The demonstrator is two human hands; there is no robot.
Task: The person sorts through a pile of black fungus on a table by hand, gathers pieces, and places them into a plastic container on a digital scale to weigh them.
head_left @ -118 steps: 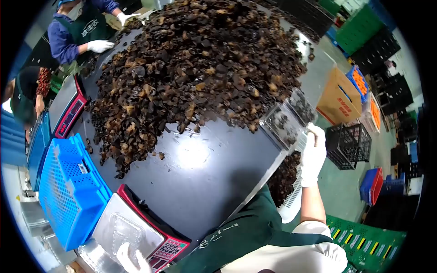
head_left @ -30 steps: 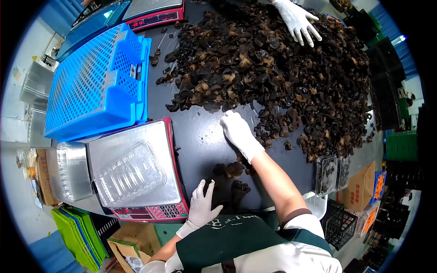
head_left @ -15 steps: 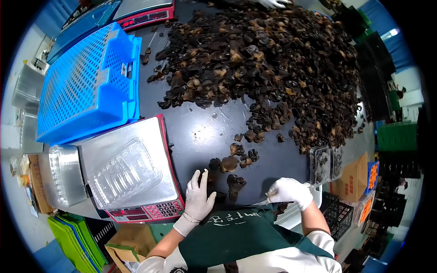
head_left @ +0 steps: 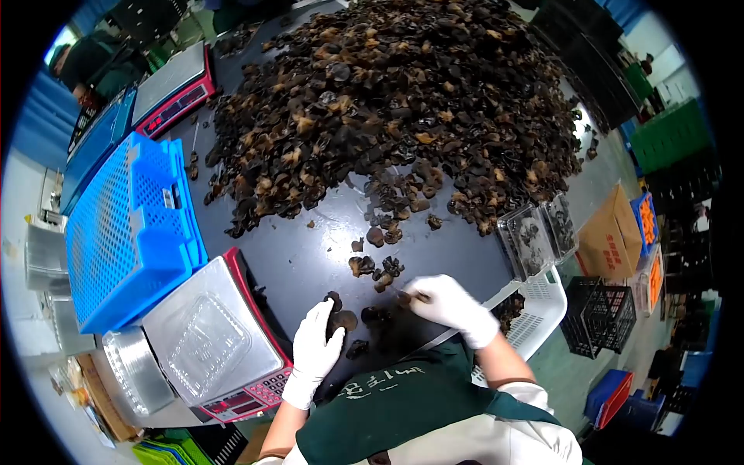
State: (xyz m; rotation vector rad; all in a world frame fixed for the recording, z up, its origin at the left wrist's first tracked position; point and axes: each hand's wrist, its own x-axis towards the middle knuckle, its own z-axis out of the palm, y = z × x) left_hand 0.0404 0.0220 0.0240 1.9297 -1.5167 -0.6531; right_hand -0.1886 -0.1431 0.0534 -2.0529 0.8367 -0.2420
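Note:
Dark brown fungus pieces form a large heap (head_left: 387, 101) across the far part of the grey table (head_left: 291, 256). My left hand (head_left: 316, 345), in a white glove, is closed on a brown fungus piece (head_left: 344, 319) by its thumb and fingertips, low in the middle. To its right, my right hand (head_left: 446, 304), also gloved, pinches a small dark fungus piece (head_left: 404, 298). Loose pieces (head_left: 376, 268) lie just beyond both hands. At the left, an empty clear plastic tray (head_left: 203, 339) rests on a red-edged scale (head_left: 256, 298).
A blue crate (head_left: 124, 225) and a second scale (head_left: 174, 89) are at the left. Stacked clear trays (head_left: 138, 370) stand near the left edge. Filled clear boxes (head_left: 527, 242), a white basket (head_left: 549, 308), a cardboard box (head_left: 612, 236) and a black crate (head_left: 593, 314) are at the right.
The view has turned and shifted. My right hand has moved inward over the loose pieces and now pinches one. My left hand's fingers have closed round a piece.

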